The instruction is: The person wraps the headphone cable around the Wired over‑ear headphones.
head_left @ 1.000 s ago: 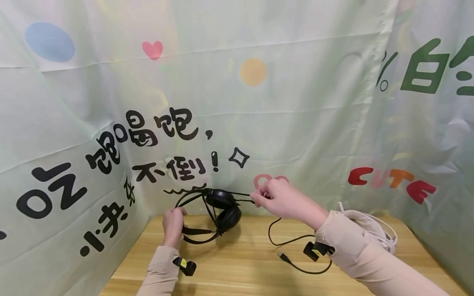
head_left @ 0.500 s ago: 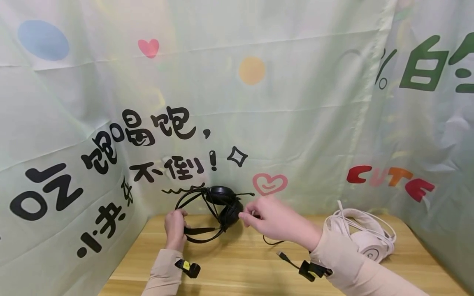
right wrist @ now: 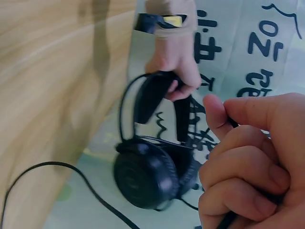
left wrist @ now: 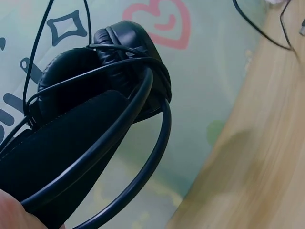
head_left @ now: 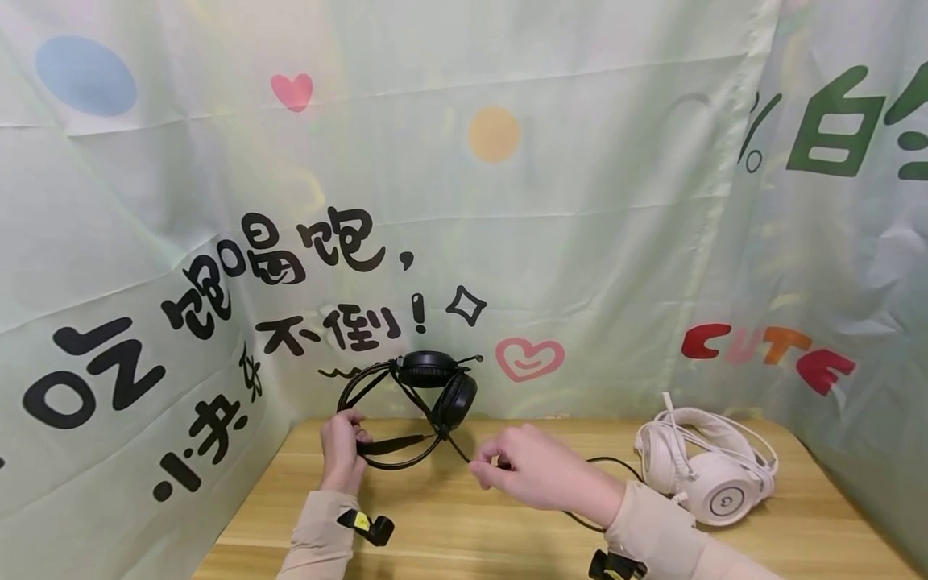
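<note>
My left hand (head_left: 341,451) grips the padded headband of a pair of black headphones (head_left: 455,399), holding them above the table with the ear cups toward the right. In the left wrist view, thin black cord crosses the ear cups (left wrist: 136,45) and the band. My right hand (head_left: 540,467), lower and right of the cups, pinches a black cable (head_left: 458,448) between thumb and forefinger. The right wrist view shows its other fingers (right wrist: 243,167) curled over the cable, which partly hides it. A loose length of cable (right wrist: 90,188) hangs in an arc there.
A white headset (head_left: 714,483) with its own white cord wound round it lies at the right of the wooden table (head_left: 435,532). Behind stands a printed cloth backdrop (head_left: 594,266). A metal plug tip (left wrist: 302,29) shows at the left wrist view's edge.
My right hand has moved down from beside the ear cups, and the cable now runs downward from the lower cup to it. The headphones have tilted and risen slightly; my left hand stays on the headband.
</note>
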`<act>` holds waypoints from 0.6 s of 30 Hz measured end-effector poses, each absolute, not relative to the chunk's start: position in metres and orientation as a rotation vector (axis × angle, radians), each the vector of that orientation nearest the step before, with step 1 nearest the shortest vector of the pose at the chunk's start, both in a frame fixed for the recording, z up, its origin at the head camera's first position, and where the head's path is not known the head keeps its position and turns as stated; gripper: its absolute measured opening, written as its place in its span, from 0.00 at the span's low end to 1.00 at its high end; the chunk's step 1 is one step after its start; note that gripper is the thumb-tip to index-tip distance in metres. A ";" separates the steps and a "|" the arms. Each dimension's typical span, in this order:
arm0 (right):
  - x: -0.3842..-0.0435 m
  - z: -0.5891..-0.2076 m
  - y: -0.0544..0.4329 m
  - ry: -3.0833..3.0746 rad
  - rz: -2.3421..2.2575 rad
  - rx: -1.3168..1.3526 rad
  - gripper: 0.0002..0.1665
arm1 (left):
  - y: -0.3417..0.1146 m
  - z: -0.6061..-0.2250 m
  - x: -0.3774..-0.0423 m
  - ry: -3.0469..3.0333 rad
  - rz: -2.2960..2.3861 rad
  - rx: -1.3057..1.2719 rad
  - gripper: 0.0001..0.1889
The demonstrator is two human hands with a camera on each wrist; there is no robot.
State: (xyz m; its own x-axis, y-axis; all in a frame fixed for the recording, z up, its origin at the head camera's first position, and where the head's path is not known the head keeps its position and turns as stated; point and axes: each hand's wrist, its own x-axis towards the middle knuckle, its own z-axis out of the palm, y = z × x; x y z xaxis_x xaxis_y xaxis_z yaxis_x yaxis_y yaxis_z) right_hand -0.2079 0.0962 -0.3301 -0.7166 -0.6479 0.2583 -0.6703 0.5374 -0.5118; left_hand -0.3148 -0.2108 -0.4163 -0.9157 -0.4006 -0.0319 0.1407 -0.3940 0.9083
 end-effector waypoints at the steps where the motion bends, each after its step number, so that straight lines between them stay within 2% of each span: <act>1: -0.208 -0.334 0.095 -2.722 0.927 1.175 0.19 | -0.210 -0.417 -0.315 -1.485 -2.366 0.353 0.19; 10: -0.212 -0.363 0.097 -2.766 1.021 1.189 0.20 | -0.204 -0.415 -0.311 -1.351 -2.472 0.343 0.20; 18: -0.220 -0.381 0.104 -2.838 1.086 1.093 0.15 | -0.204 -0.409 -0.305 -1.254 -2.579 0.318 0.18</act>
